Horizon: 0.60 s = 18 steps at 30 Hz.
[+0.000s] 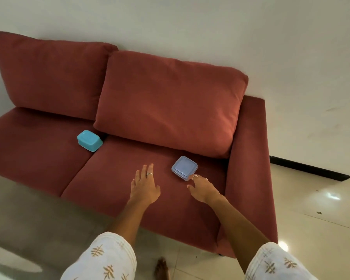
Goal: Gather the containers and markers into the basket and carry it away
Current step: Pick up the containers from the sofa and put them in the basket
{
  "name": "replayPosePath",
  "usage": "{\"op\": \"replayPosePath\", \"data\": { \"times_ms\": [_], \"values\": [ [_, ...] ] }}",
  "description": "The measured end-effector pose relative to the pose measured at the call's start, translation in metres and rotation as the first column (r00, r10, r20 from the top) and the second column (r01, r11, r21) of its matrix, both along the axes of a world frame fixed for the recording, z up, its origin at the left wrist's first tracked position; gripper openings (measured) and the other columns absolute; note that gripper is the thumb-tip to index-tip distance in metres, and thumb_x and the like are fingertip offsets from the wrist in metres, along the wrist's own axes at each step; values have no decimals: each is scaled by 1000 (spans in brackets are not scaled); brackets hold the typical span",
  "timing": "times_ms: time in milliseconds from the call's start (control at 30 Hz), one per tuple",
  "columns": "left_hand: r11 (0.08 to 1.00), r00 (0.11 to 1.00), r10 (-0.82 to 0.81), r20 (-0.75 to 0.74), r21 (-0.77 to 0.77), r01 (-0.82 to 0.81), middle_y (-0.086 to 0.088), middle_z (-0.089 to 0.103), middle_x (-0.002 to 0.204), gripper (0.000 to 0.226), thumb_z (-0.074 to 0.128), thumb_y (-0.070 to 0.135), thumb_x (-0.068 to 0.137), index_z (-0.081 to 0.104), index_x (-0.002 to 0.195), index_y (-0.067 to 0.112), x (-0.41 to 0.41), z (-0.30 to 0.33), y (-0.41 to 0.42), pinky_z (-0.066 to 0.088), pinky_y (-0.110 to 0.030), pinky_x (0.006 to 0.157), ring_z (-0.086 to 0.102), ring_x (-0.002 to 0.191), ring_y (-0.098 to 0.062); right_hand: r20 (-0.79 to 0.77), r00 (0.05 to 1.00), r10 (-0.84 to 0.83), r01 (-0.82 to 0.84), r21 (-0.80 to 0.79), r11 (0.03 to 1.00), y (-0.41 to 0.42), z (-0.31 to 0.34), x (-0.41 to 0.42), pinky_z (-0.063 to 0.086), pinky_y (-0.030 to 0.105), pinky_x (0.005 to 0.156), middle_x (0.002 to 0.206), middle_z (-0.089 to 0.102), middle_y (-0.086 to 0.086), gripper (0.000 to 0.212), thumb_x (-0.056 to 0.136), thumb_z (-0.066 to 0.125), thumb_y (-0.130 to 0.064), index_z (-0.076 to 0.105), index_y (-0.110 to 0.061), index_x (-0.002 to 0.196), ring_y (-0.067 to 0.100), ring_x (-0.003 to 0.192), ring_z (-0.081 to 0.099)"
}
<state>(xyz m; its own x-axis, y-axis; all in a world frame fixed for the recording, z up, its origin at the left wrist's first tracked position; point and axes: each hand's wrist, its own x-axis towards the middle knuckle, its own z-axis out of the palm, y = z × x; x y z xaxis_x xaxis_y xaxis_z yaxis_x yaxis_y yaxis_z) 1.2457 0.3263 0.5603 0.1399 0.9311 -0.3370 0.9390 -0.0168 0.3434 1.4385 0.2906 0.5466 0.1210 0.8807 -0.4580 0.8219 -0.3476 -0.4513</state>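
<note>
Across the left and centre of the frame: one red sofa (38, 158), two seat cushions, two loose back cushions (166, 102) leaning against a pale wall (190, 21). Left of centre: one turquoise container (89, 140), rectangular, lying on the left seat cushion right at the seam between the two seats, just below the gap between the back cushions. Lower centre: left hand (143, 185), fingers straight and slightly spread, a ring on one finger, reaching out over the right seat cushion and holding nothing; whether it touches the fabric cannot be told. Right of centre: one lavender container (183, 167), square with a lid, flat on the right seat cushion near the sofa arm. Immediately below it: right hand (203, 187), ringed, fingers extended toward the container's near corner, fingertips at or on its edge, nothing gripped. Bottom edge: two white patterned sleeves (107, 257) and a bare foot (162, 269) on the tiled floor (321, 209). Right side: dark skirting strip (311, 168) along the wall base.
</note>
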Motion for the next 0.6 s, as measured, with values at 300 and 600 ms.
{"op": "replayPosePath", "data": {
  "times_ms": [300,600],
  "values": [
    [992,998,62,19,-114,-59,0,-1,161,84,54,29,90,-4,151,25,22,-37,71,13,-45,118,0,148,-27,1,1000,11,-10,-176,984,89,-43,42,34,43,112,145,44,10,51,92,48,-26,39,-14,141,30,133,40],
    [937,967,252,-28,-242,-251,1,2,161,95,61,41,84,-6,150,29,6,-79,121,14,-47,118,2,148,-27,-52,998,-21,0,-371,929,194,-97,65,37,44,109,144,41,14,60,91,52,-26,30,-7,144,32,131,41]
  ]
}}
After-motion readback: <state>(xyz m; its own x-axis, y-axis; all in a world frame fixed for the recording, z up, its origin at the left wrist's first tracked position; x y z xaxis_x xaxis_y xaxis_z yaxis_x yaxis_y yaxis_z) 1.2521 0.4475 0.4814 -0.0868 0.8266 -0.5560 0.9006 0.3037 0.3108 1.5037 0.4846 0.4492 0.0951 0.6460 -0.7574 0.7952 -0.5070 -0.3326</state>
